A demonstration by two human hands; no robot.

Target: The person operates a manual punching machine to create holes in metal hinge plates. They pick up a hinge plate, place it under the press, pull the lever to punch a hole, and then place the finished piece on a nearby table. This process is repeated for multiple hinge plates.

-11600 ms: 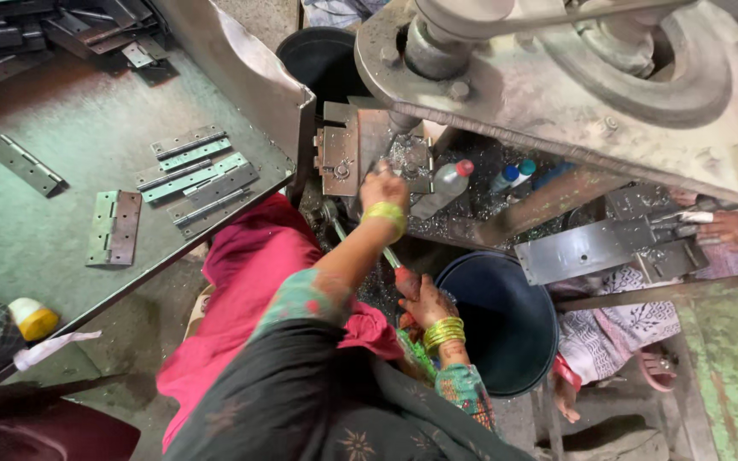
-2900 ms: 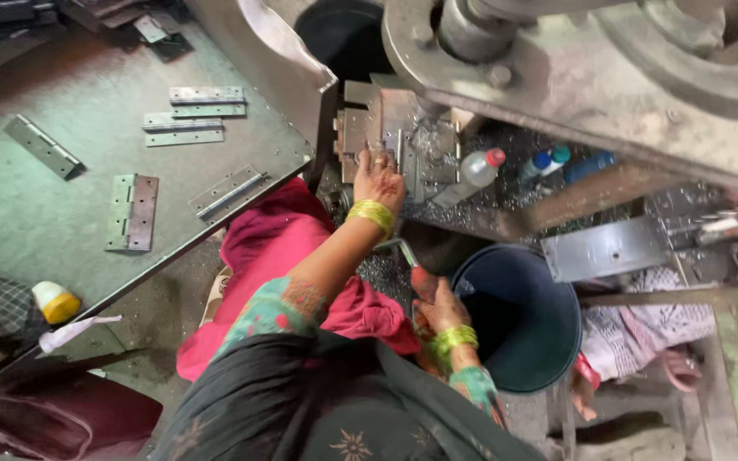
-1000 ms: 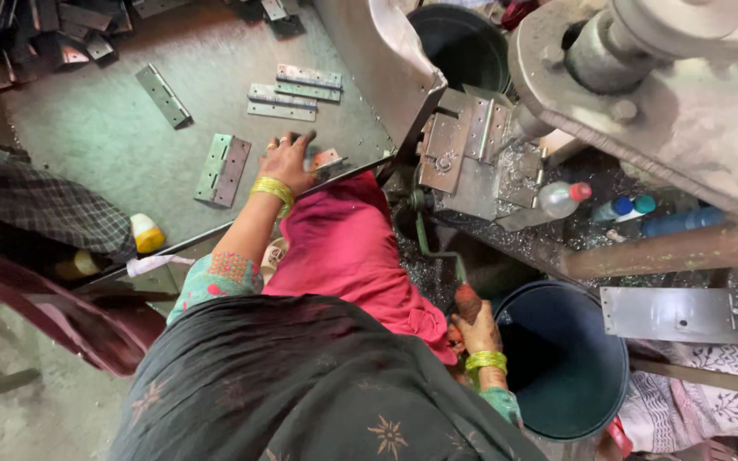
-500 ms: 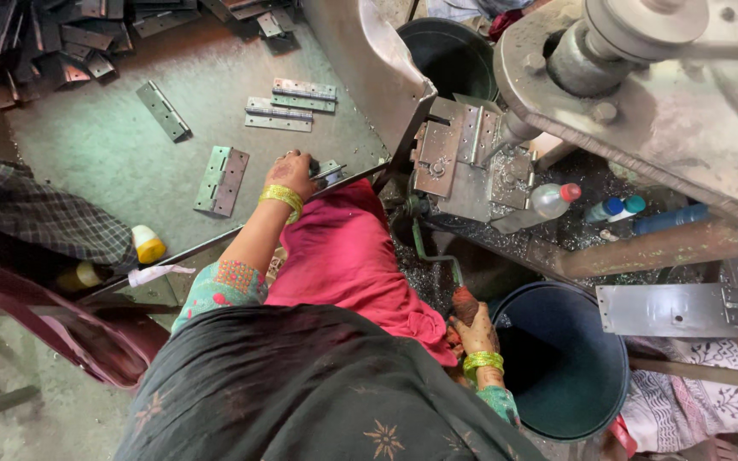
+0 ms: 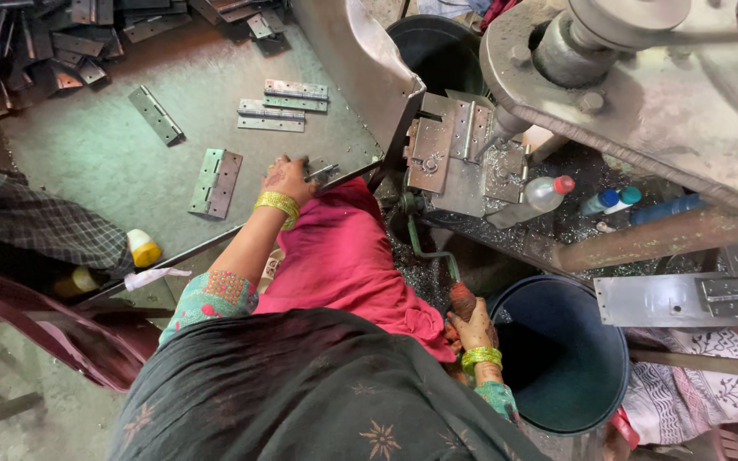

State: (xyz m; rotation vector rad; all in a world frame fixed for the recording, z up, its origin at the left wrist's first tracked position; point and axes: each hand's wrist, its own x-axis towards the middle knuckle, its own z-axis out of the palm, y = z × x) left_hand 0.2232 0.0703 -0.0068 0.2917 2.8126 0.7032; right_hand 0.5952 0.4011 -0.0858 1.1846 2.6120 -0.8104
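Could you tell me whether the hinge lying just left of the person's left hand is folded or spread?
Spread: the hinge lies flat with both leaves side by side.

Clothing and bangles seen from above

A dark shawl with pale star motifs is draped over the shoulders, and pink cloth is worn over the lap. Teal sleeves with patterned cuffs are seen, and yellow-green bangles are worn at the left hand [image 5: 286,179] and right hand [image 5: 474,329]

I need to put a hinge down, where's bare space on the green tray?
Bare patch on the green tray, between the single hinge, the open hinge and the yellow bottle. Crowded along the top edge: the metal pile. Left hand fills the right corner.
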